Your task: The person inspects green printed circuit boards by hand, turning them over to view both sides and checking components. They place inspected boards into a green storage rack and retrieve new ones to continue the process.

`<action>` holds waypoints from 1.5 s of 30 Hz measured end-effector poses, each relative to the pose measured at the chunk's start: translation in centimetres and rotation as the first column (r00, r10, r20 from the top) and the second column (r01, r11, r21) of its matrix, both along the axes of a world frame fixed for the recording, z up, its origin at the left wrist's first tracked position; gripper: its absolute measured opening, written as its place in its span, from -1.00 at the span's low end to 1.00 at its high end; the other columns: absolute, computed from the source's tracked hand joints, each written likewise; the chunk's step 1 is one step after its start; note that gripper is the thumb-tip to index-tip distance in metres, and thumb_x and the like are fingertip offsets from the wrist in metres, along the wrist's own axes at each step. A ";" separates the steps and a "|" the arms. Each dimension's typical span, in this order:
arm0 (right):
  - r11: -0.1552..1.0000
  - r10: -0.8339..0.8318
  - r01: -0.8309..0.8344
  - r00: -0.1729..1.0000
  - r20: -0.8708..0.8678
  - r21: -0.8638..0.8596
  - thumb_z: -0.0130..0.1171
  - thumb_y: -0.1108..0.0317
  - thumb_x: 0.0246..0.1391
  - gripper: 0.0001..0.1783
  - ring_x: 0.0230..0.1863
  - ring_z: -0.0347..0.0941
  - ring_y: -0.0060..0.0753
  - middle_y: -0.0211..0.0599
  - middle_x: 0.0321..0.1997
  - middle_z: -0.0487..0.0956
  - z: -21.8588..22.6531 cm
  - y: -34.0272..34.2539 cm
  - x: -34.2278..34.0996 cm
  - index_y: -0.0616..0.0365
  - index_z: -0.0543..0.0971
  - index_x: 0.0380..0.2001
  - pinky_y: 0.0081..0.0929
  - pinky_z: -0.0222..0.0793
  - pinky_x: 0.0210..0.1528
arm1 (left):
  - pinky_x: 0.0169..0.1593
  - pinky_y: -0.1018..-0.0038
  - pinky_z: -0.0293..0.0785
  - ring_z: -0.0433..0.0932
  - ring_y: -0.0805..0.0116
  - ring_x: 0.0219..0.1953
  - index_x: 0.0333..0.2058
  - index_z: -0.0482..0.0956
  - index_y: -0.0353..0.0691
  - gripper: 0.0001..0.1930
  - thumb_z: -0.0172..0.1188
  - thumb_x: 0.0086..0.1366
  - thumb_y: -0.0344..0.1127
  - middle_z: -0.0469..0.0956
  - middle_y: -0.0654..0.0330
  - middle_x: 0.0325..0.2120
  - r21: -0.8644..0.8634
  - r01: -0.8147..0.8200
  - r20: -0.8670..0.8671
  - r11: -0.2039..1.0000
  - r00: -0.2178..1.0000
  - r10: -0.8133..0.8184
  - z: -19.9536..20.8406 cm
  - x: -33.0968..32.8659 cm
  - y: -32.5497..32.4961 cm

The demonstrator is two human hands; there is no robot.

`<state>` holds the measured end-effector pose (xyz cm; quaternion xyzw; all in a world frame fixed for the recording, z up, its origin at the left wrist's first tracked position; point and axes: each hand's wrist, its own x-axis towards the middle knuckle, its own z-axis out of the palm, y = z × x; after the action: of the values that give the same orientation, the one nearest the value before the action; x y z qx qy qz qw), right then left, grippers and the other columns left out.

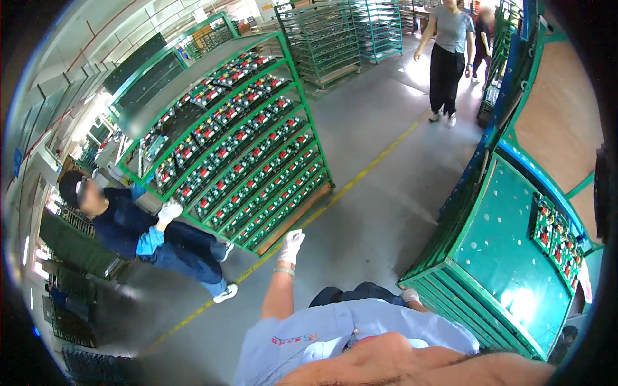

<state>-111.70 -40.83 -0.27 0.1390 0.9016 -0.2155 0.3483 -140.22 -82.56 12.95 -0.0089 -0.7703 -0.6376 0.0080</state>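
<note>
Open grey floor [367, 212] ahead; green rack [257, 148] left, green cart [508, 257] right.

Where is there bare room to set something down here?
The grey floor between the slanted green rack and the green cart stack is bare. The cart top left of its parts tray is free. The rack shelves are crowded.

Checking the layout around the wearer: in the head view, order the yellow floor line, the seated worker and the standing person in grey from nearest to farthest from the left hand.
From the left hand:
1. Yellow floor line, just beside it.
2. Seated worker, left.
3. Standing person in grey, far, upper right.
</note>
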 end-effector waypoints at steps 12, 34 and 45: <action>0.923 -0.376 0.376 0.927 -0.013 0.083 0.00 0.23 0.06 -0.67 0.01 0.53 -0.07 -0.09 -0.02 0.60 -4.3 0.8 -7.0 0.05 0.67 -0.20 -0.23 0.46 0.05 | -0.22 0.52 0.50 0.50 0.45 -0.30 0.05 0.42 -0.34 -0.52 0.29 0.15 -0.44 0.50 0.24 -0.29 -0.079 0.107 -0.055 0.991 0.992 -0.111 7.2 -27.3 8.4; 0.977 0.148 -0.140 0.988 -0.036 0.163 -0.06 0.14 0.07 -0.61 -0.01 0.53 -0.07 -0.19 -0.06 0.62 -7.2 8.4 -29.2 -0.03 0.64 -0.13 -0.24 0.42 0.07 | 0.25 0.23 0.26 0.34 -0.03 0.19 0.21 0.20 -0.45 -0.19 0.36 0.14 -0.07 0.33 -0.20 0.15 -0.303 -0.371 -0.409 0.878 0.883 0.232 7.5 -54.4 16.0; 0.776 -0.455 0.312 0.879 -0.144 -0.548 0.05 0.35 0.08 -0.68 -0.09 0.49 -0.24 -0.16 -0.11 0.56 -10.0 25.3 -57.1 0.16 0.53 -0.08 -0.31 0.39 -0.12 | -0.22 0.30 0.42 0.47 0.26 -0.35 -0.22 0.53 -0.35 -0.57 0.41 0.11 -0.11 0.54 0.08 -0.33 0.075 -0.408 -0.186 0.910 0.891 0.414 3.9 -60.6 21.9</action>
<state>-168.82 -15.52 -10.25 0.1938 0.8024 -0.5296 0.1952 -200.85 -60.65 16.81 0.0910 -0.7391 -0.6303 0.2193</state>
